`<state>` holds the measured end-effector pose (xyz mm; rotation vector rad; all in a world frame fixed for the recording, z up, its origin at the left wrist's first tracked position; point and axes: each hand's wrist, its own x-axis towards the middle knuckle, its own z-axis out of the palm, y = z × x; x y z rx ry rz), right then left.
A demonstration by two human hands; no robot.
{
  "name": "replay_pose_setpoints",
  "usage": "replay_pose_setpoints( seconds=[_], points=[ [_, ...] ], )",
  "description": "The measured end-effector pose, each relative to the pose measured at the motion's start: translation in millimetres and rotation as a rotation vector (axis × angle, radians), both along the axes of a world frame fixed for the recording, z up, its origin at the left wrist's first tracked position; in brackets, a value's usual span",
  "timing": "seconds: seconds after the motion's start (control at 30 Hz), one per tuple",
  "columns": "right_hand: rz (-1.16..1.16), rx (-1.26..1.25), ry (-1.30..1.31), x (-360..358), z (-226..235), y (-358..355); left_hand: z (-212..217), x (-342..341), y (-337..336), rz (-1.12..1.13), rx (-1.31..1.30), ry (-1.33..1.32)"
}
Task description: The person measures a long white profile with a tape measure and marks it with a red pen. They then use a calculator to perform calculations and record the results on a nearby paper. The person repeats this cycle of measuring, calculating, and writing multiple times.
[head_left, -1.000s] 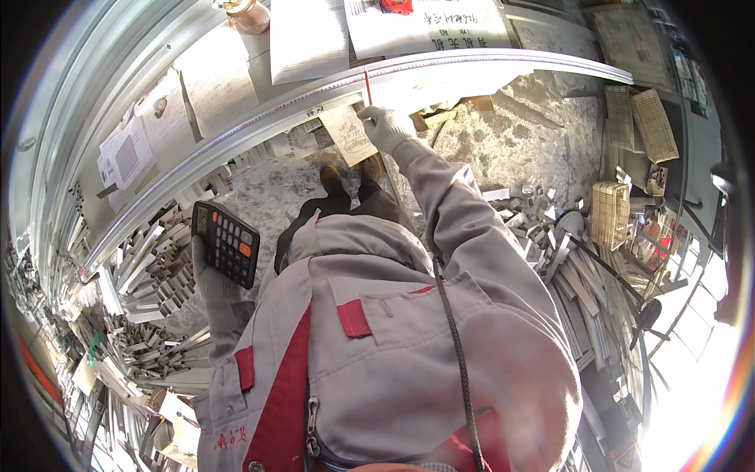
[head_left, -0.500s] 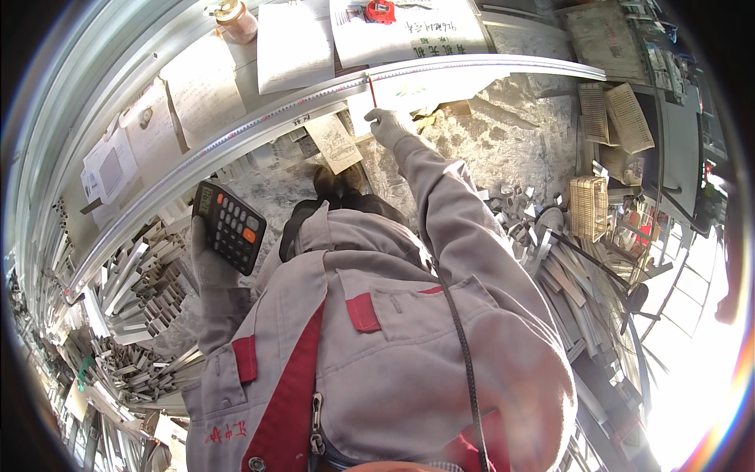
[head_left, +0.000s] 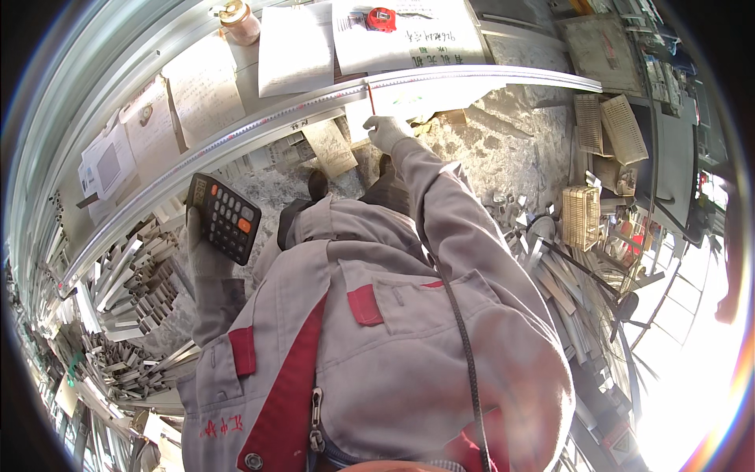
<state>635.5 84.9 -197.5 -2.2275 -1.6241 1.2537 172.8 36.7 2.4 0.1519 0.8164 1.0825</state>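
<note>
My left hand (head_left: pixel 201 240), partly hidden, is closed round the side of a black calculator (head_left: pixel 226 218) with grey and orange keys. It is held tilted at the left of my body. My gloved right hand (head_left: pixel 388 134) is stretched out to the bench edge, fingers curled on a thin red stick (head_left: pixel 372 98), pen-like in shape. The stick's far tip meets a long pale metal rail (head_left: pixel 472 72) that bears a measuring scale (head_left: pixel 271 116). This rail runs along the near side of the bench.
On the bench lie paper sheets (head_left: pixel 295 51), a red tape measure (head_left: pixel 382 20) and a lidded jar (head_left: pixel 240 23). Metal profile offcuts (head_left: pixel 149 275) are heaped at the left, with more strips (head_left: pixel 562 291) at the right. Plastic baskets (head_left: pixel 580 218) stand at the far right.
My feet have moved and now stand farther apart. The calculator has shifted slightly left and up. My right hand keeps nearly the same place at the rail.
</note>
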Motion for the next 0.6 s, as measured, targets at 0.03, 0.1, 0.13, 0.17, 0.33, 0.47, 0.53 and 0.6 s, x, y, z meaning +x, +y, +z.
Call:
replay_pose_setpoints(
  seconds=[0.03,0.1,0.13,0.17,0.33,0.47,0.53,0.6],
  points=[
    [0.011,-0.016,0.001,3,2,1,1,5,-1,-0.005,0.008,0.000],
    [0.048,0.015,0.045,9,2,1,1,18,-2,0.006,0.016,0.010],
    [0.082,-0.011,0.036,14,-1,2,0,27,-4,0.022,0.014,0.021],
    [0.095,-0.017,0.059,18,-4,3,-1,36,-6,0.065,-0.003,0.024],
    [0.256,0.034,0.119,41,-15,10,-7,101,-26,0.200,-0.024,0.063],
    [0.419,0.074,0.091,59,-8,19,6,166,-58,0.317,-0.145,0.136],
    [0.453,0.073,0.109,65,-4,22,16,191,-75,0.349,-0.217,0.186],
    [0.495,0.053,0.114,71,0,27,30,212,-90,0.373,-0.210,0.175]
  ],
)
